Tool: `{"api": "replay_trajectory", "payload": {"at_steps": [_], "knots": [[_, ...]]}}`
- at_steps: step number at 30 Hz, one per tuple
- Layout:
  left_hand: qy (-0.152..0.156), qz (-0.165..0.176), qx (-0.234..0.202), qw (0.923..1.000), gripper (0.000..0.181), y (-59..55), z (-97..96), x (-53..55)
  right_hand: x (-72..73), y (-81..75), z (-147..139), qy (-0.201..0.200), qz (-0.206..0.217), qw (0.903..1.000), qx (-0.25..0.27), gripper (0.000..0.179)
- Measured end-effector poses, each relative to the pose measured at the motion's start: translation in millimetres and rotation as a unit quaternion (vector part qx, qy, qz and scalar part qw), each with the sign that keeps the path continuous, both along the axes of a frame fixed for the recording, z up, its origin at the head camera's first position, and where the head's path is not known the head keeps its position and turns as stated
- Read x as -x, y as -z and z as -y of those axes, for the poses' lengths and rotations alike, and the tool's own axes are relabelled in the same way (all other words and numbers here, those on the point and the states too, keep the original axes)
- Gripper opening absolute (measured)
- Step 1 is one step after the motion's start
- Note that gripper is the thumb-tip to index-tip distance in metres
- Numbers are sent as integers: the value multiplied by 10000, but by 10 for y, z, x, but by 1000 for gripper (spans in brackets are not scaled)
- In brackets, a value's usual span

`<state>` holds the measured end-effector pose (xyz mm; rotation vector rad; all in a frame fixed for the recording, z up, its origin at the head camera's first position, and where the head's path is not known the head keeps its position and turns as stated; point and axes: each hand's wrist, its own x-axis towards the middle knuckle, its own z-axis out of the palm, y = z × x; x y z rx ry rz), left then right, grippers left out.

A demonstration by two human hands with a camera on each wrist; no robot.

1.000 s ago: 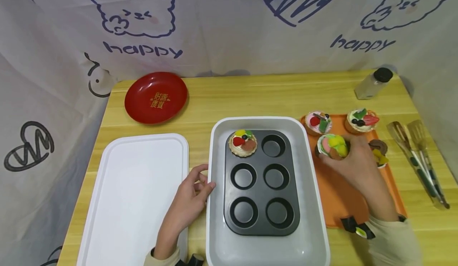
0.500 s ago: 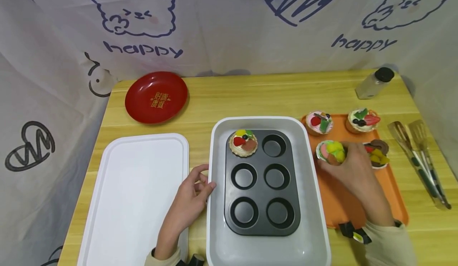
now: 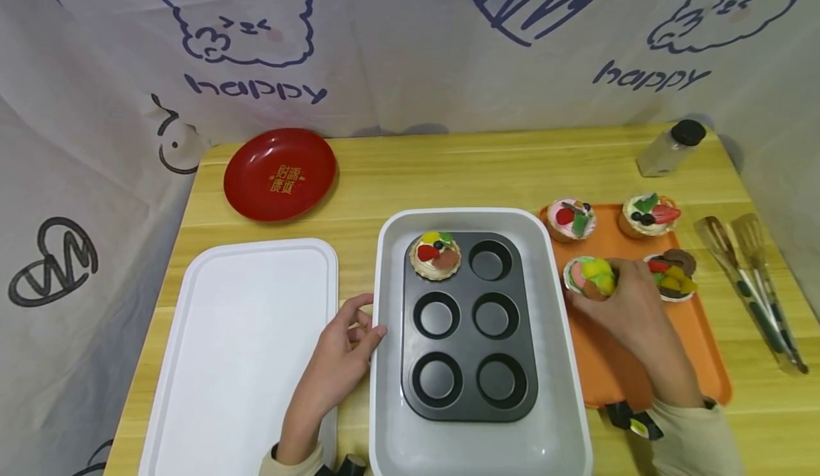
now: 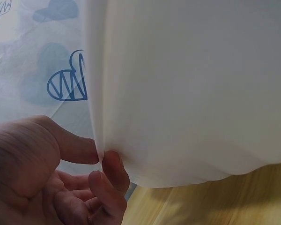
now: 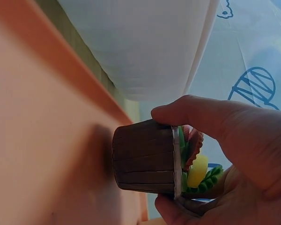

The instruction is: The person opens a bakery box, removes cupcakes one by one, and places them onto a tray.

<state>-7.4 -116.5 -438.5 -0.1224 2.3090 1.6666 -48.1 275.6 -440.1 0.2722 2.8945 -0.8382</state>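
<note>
My right hand (image 3: 631, 305) grips a cupcake (image 5: 145, 157) by its rim, thumb on one side and fingers on the other. The cupcake has a dark brown pleated cup with green, yellow and pink toppings, and stands close over the orange tray (image 3: 615, 362). My left hand (image 3: 339, 355) pinches the left rim of a deep white tub (image 3: 480, 447) between thumb and index finger, as the left wrist view shows. Inside the tub lies a dark six-cup muffin tin (image 3: 464, 348). One fruit-topped cupcake (image 3: 435, 255) sits in its back left cup.
Three other cupcakes stand on the orange tray: a pink one (image 3: 572, 220), a strawberry one (image 3: 650, 216) and a chocolate one (image 3: 673, 275). A spatula and a whisk (image 3: 749, 291), a black-capped jar (image 3: 673, 150), a red plate (image 3: 280, 175) and a white lid (image 3: 243, 362) surround them.
My right hand has brought the cupcake slightly toward me and left, uncovering more of the chocolate cupcake beside it. My left hand stays at the tub's rim.
</note>
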Motion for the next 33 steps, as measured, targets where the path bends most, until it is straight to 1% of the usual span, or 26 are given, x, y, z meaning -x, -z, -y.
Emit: {"api": "replay_trajectory", "payload": {"at_steps": [6,20,28,33], "knots": [[-10,33,1,10000,45,4,-5,0,-10,20,8,70,196,9998,-40,85],[-28,48,3,10000,45,2,-10,3,14,82,30,164,352,9991,-138,88],[-23,51,-13,10000,44,2,-9,0,3,54,50,168,515,9984,-183,89],[-25,39,-6,10000,44,0,-8,1,4,19,47,167,664,9973,-265,96]]}}
